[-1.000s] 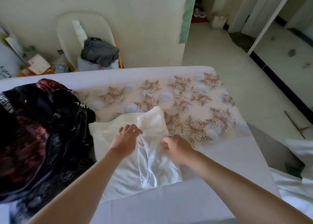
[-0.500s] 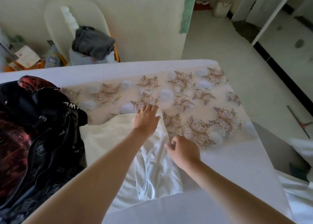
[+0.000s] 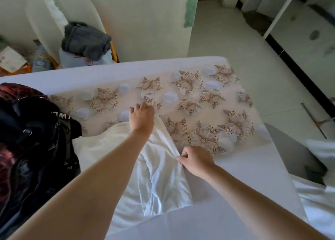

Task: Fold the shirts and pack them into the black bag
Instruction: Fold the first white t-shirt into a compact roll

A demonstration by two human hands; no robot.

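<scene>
Across the floral bedcover point(image 3: 199, 98) lay a white shirt point(image 3: 163, 181), just beside the black bag point(image 3: 36, 149). The left hand point(image 3: 142, 119) gripped its far corner and the right hand point(image 3: 196, 160) pinched the right edge, probably to pull that fold taut.

Floral cloth point(image 3: 199, 101) on white surface point(image 3: 90, 72); grey fabric bundle point(image 3: 85, 38) atop box point(image 3: 72, 59) nr wall point(image 3: 145, 22), squeegee point(image 3: 315, 120) on floor point(image 3: 235, 40).
</scene>
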